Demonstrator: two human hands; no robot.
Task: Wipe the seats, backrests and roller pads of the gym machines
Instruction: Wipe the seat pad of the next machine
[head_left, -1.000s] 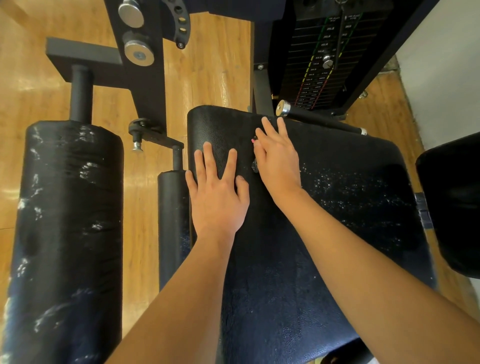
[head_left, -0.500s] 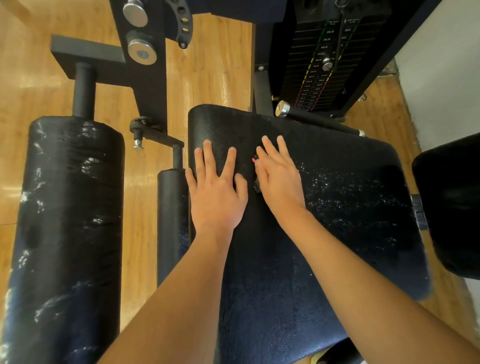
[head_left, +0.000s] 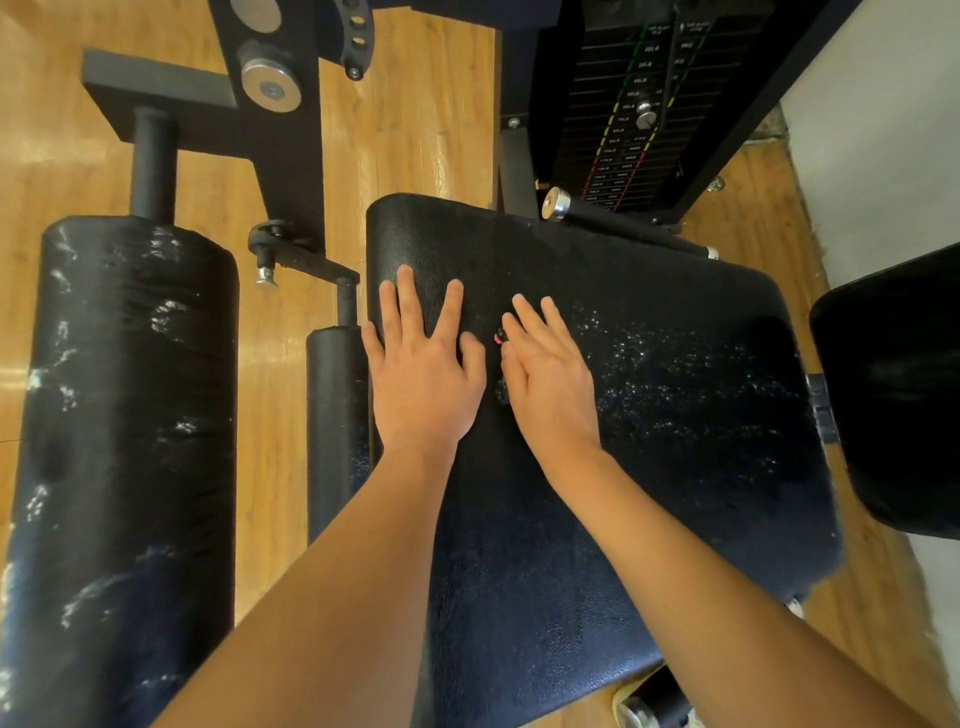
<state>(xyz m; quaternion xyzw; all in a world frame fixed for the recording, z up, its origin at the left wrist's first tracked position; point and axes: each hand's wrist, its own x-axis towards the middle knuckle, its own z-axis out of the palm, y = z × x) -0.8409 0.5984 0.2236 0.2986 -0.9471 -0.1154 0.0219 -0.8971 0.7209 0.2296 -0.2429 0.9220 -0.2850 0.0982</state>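
Note:
The black padded seat (head_left: 649, 467) fills the middle of the view, with white specks on its right half. My left hand (head_left: 423, 374) lies flat on the seat's left edge, fingers spread and straight. Just right of it my right hand (head_left: 550, 379) presses flat on the seat, fingers straight and together. A small dark thing with a pink spot (head_left: 500, 338) peeks out at that hand's left side; what it is I cannot tell. A large black roller pad (head_left: 119, 441) with white smears stands at the left. A thinner roller pad (head_left: 335, 415) sits between it and the seat.
A second black pad (head_left: 898, 395) is at the right edge. The weight stack (head_left: 634, 109) and black frame (head_left: 275, 130) stand beyond the seat. A chrome-tipped bar (head_left: 558, 203) crosses the seat's far edge. Wooden floor shows around the machine, and a white wall at the right.
My right hand has slid back along the seat toward me, away from the chrome-tipped bar. My left hand has stayed in place.

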